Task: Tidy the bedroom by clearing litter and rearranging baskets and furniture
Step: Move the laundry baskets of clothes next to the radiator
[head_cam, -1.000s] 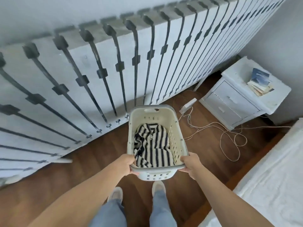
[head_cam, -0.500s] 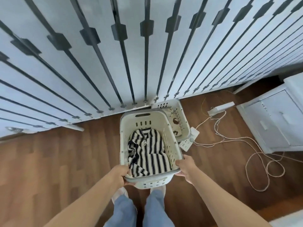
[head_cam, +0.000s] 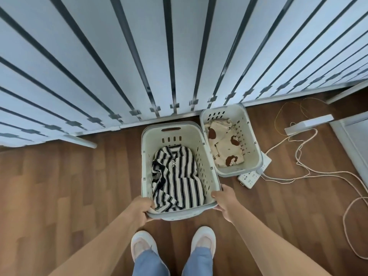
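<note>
A white slotted laundry basket [head_cam: 171,134] with a black-and-cream striped shirt [head_cam: 179,176] inside is low over the wooden floor, in front of my feet. My left hand [head_cam: 142,209] grips its near-left rim, fingers curled over the edge. My right hand [head_cam: 226,200] grips the near-right corner. A second white basket [head_cam: 252,132] stands just to the right, touching the first, against the white panelled wall. It holds a cream cloth with brown shapes [head_cam: 223,144].
A white power strip [head_cam: 252,176] lies on the floor partly under the second basket, with long cables [head_cam: 302,168] looping to the right. A white adapter box [head_cam: 308,124] and a white cabinet [head_cam: 354,140] sit at the right. Bare floor lies to the left.
I have stepped closer to the wall and looked down. The basket I hold has come lower, beside the second basket, which is now fully in view.
</note>
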The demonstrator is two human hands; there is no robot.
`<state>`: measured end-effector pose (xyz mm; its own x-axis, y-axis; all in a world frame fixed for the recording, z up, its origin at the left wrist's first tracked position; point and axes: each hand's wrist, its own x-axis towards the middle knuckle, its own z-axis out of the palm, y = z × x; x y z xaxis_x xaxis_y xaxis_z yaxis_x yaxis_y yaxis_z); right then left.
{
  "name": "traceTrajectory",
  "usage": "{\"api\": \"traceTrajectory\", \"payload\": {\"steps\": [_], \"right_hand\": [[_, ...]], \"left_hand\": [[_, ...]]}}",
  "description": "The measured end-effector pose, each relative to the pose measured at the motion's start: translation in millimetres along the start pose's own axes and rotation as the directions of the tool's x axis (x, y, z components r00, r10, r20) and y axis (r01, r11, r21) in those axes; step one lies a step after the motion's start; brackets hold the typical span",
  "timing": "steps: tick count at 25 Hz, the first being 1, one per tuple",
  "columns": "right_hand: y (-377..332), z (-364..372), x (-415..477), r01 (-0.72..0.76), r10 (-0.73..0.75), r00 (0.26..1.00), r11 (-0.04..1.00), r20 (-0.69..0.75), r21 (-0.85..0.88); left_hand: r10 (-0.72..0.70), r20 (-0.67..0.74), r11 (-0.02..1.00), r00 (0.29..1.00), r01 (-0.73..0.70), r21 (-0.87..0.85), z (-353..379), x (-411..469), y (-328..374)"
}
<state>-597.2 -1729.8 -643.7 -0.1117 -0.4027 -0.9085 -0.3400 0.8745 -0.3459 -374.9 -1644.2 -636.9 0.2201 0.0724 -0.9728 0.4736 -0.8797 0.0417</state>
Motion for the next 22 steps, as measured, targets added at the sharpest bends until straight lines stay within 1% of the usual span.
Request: {"api": "traceTrajectory", "payload": {"steps": [3, 7, 9, 12, 16, 22], "right_hand": [[11.0, 13.4, 39.1, -0.01, 0.01, 1.0, 0.999, 0.0, 0.053], [28.1, 32.1, 89.5, -0.094, 0.089, 0.995, 0.987, 0.051, 0.128], [36.4, 38.8, 108.0, -0.091, 0.083, 0.995, 0.986, 0.061, 0.142], [46.9, 44.6, 127.8, -0.051, 0.046, 0.998, 0.982, 0.032, 0.184], [53.4, 48.3, 148.0, -0.005, 0.007, 1.0, 0.958, -0.006, 0.287], [48.3, 55.7, 169.4, 0.009, 0.019, 0.998, 0.893, -0.058, 0.451]], "left_hand": [[0.031, -0.027, 0.998, 0.999, -0.033, -0.049, 8.6, 43.2, 1.0], [0.057, -0.031, 0.996, 0.998, -0.059, -0.068, 21.4, 102.1, 0.8], [0.07, -0.032, 0.996, 0.997, -0.071, -0.058, 27.2, 123.8, -1.9], [0.101, -0.042, 0.992, 0.994, -0.104, -0.075, 34.1, 147.3, -6.4], [0.144, -0.014, 0.969, 0.989, -0.144, -0.199, 47.1, 172.4, -3.1], [0.23, 0.027, 0.912, 0.973, -0.206, -0.355, 66.8, 192.5, 14.2]]}}
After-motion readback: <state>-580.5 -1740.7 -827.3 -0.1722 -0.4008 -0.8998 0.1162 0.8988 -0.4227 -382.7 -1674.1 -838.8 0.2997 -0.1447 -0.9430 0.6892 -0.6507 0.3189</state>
